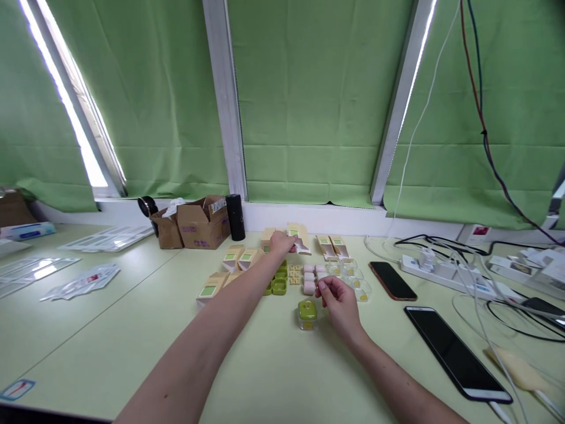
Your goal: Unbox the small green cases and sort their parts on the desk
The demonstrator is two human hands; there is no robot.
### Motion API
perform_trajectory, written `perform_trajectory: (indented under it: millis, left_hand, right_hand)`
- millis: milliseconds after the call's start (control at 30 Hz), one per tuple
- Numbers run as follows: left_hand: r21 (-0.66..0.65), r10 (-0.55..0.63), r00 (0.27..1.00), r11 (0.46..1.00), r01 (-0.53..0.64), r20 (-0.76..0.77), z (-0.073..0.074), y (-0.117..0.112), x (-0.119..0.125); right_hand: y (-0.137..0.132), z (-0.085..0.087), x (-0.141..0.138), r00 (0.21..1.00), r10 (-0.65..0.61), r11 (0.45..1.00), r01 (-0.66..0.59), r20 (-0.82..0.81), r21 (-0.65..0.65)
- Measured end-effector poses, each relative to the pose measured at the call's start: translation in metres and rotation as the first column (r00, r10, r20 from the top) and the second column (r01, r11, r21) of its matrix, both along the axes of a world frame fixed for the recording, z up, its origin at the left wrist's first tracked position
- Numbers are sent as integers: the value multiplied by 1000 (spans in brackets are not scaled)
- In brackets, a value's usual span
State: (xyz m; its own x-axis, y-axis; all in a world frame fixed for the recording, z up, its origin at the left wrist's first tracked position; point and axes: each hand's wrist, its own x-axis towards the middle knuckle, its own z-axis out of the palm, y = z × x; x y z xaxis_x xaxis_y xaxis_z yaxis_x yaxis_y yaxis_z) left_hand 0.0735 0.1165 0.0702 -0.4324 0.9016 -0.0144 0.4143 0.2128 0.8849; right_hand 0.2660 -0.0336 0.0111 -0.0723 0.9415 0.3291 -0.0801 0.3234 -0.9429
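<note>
My left hand [281,242] reaches far across the table, its fingers closed on a small beige carton [298,237] with a green label. My right hand [339,301] hovers just right of a small clear box with a green insert [307,313], its fingertips pinched together near the pink blocks [309,281]; what they hold is hidden. More beige cartons [238,258] lie to the left, green trays [279,285] in the middle, and clear boxes [355,279] to the right.
Cardboard boxes [200,222] and a black cylinder [235,217] stand at the back. Two dark phones [392,280] [457,352], a power strip [441,270] and tangled cables lie to the right. Plastic sleeves [82,281] are spread on the left.
</note>
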Motion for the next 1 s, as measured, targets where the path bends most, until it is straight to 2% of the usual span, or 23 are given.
perform_trajectory:
  millis: [200, 333, 467, 633, 833, 1000]
  left_hand:
    - [-134, -82, 991, 989, 67, -106, -16, 25, 23]
    - [-120, -109, 977, 989, 88, -181, -27, 26, 34]
    - [-74, -133, 959, 990, 118, -249, -33, 24, 35]
    - [-88, -226, 940, 974, 210, -256, -37, 27, 39]
    - [-67, -263, 933, 965, 255, -247, -37, 28, 47]
    - [-15, -277, 935, 960, 281, -223, -31, 19, 44]
  right_hand:
    - [4, -4, 2, 1000, 12, 1000, -12, -6, 0]
    - [6, -5, 3, 1000, 3, 1000, -3, -9, -1]
    - [8, -6, 3, 1000, 5, 1000, -5, -13, -1]
    - [5, -5, 0, 1000, 9, 1000, -9, 9, 7]
    - [3, -2, 1, 1000, 1, 1000, -1, 7, 5]
    - [7, -5, 3, 1000, -6, 1000, 6, 11, 5]
